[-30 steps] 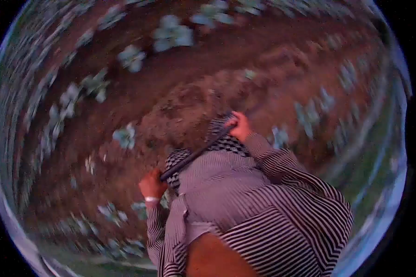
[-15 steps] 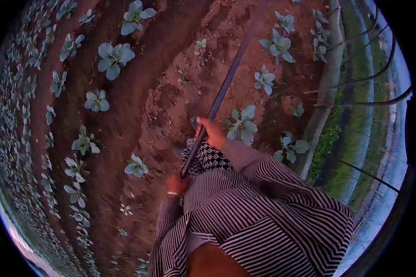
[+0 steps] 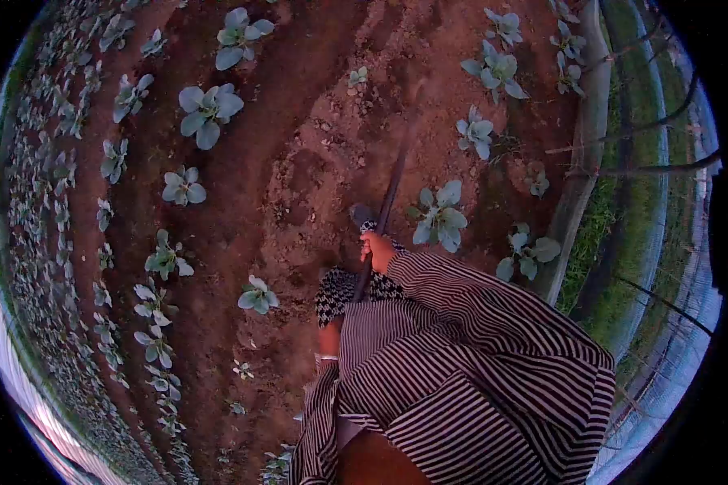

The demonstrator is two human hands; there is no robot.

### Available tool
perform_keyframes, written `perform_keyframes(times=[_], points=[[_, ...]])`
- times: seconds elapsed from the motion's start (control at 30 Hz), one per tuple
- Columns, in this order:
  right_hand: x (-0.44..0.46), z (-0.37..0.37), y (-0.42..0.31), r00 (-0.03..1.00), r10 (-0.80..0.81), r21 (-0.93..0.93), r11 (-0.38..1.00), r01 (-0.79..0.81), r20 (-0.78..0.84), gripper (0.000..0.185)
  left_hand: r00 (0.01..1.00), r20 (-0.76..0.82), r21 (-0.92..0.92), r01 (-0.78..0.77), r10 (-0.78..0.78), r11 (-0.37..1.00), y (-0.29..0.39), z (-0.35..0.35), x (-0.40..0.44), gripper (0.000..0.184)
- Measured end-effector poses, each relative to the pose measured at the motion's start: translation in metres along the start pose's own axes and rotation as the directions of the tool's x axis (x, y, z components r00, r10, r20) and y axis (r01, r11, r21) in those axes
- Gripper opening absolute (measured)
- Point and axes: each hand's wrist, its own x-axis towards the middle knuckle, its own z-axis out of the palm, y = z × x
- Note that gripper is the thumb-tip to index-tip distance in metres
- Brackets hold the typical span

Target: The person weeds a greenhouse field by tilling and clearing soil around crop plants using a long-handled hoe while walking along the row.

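A long dark pole (image 3: 392, 186) slants from the soil ahead down to my body. Its far end fades into blur over the dirt, so I cannot make out any tool head. My right hand (image 3: 378, 249) is closed around the shaft, in front of my patterned trousers. Below it the near end of the pole disappears behind my striped shirt. My left hand (image 3: 329, 335) is low beside my body, above a white wristband (image 3: 326, 356); its fingers are hidden. Just right of the pole grows a broad-leaved plant (image 3: 439, 217). One shoe (image 3: 361, 214) shows near the shaft.
Rows of leafy plants (image 3: 209, 113) run along the left. A small seedling (image 3: 357, 77) grows in the cloddy soil (image 3: 307, 162) ahead. On the right, a raised border (image 3: 578, 202) edges the bed, with grass (image 3: 594, 250), curved dark rods (image 3: 663, 170) and pale netting beyond.
The pole has been drawn back toward my body and stands steeper. My right hand is lower, and my left hand has gone back beside my shirt, its fingers now out of sight.
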Motion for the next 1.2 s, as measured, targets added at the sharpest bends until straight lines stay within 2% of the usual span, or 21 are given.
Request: perform_keyframes(times=[0.03,0.07,0.13,0.17,0.23,0.27,0.3,0.33,0.4,0.43,0.47,0.5,0.6,0.67,0.73,0.83,0.93,1.03,1.07,1.13,1.2], points=[[-0.006,0.006,0.0,0.999,-0.044,0.005,0.999,0.044,-0.006,0.024,1.0,0.021,0.003,0.003,-0.003,1.0,0.019,-0.019,-0.003,0.022],[0.003,-0.002,0.007,0.977,-0.19,0.093,0.979,0.181,0.099,0.026,0.999,0.04,0.012,-0.005,0.005,1.0,0.044,-0.048,-0.01,0.022],[-0.045,0.013,-0.017,0.946,-0.268,0.094,0.963,0.254,0.182,0.025,0.997,0.058,0.004,-0.058,0.058,0.998,0.086,-0.098,-0.018,0.024],[-0.068,0.024,-0.03,0.929,-0.305,0.101,0.952,0.289,0.211,0.025,0.991,0.069,-0.011,-0.113,0.114,0.993,0.092,-0.102,-0.011,0.025],[-0.083,0.025,-0.045,0.871,-0.415,0.087,0.909,0.407,0.263,0.027,0.958,0.01,-0.11,-0.283,0.285,0.953,0.017,-0.014,0.051,0.028],[-0.088,0.025,-0.053,0.841,-0.464,0.116,0.885,0.45,0.278,0.025,0.927,-0.046,-0.16,-0.375,0.372,0.913,0.002,0.01,0.075,0.028],[-0.093,0.028,-0.063,0.808,-0.509,0.147,0.86,0.488,0.296,0.024,0.928,-0.004,-0.165,-0.368,0.372,0.915,0.027,-0.009,0.08,0.028],[-0.106,0.035,-0.075,0.769,-0.587,0.064,0.804,0.592,0.254,0.023,0.927,0.041,-0.164,-0.362,0.373,0.918,0.064,-0.042,0.082,0.028],[-0.135,0.047,-0.096,0.664,-0.725,-0.111,0.656,0.746,0.182,0.021,0.872,-0.108,-0.111,-0.487,0.477,0.866,0.098,-0.065,0.088,0.03],[-0.145,0.051,-0.096,0.647,-0.743,-0.083,0.643,0.761,0.174,0.021,0.834,-0.173,-0.082,-0.543,0.524,0.836,0.108,-0.066,0.09,0.03],[-0.151,0.056,-0.098,0.628,-0.76,-0.054,0.629,0.775,0.165,0.021,0.919,-0.106,-0.109,-0.389,0.379,0.915,0.097,-0.046,0.109,0.033],[-0.151,0.057,-0.102,0.608,-0.778,-0.025,0.612,0.79,0.158,0.021,0.942,-0.043,-0.11,-0.335,0.332,0.936,0.092,-0.04,0.117,0.033],[-0.126,0.035,-0.062,0.532,-0.817,-0.227,0.487,0.843,0.224,0.02,0.967,0.123,-0.022,-0.223,0.224,0.975,0.066,-0.037,0.087,0.033],[-0.041,0.004,0.004,0.705,-0.688,-0.217,0.672,0.708,0.17,0.019,0.97,0.198,0.077,-0.161,0.144,0.984,0.044,-0.044,0.046,0.033],[-0.043,-0.008,0.035,0.91,-0.4,-0.129,0.902,0.412,0.11,0.018,0.971,0.227,0.138,-0.111,0.077,0.984,0.023,-0.044,0.013,0.034],[0.008,-0.033,0.045,0.999,-0.034,-0.004,0.999,0.034,-0.008,0.016,0.97,0.244,0.196,-0.045,-0.005,0.98,0.005,-0.045,-0.02,0.034],[-0.039,0.0,0.026,0.985,-0.006,-0.19,0.981,-0.027,-0.17,0.012,0.968,0.247,0.208,-0.008,-0.045,0.978,-0.01,-0.047,-0.036,0.034],[-0.044,0.001,0.04,0.973,-0.096,-0.131,0.989,0.07,-0.208,0.014,0.975,0.221,0.222,-0.02,-0.03,0.975,-0.01,-0.053,-0.028,0.035],[-0.043,-0.002,0.042,0.983,-0.114,-0.131,0.987,0.095,-0.147,0.019,0.976,0.215,0.234,-0.028,-0.024,0.972,-0.009,-0.052,-0.024,0.035],[-0.031,-0.003,0.039,0.964,-0.265,0.013,0.964,0.265,0.018,0.023,0.983,0.183,0.241,-0.03,-0.015,0.97,-0.004,-0.045,-0.011,0.035],[-0.014,-0.007,0.027,0.897,-0.39,0.085,0.921,0.38,0.208,0.029,0.99,0.136,0.202,-0.004,-0.024,0.979,0.055,-0.079,-0.008,0.036]])
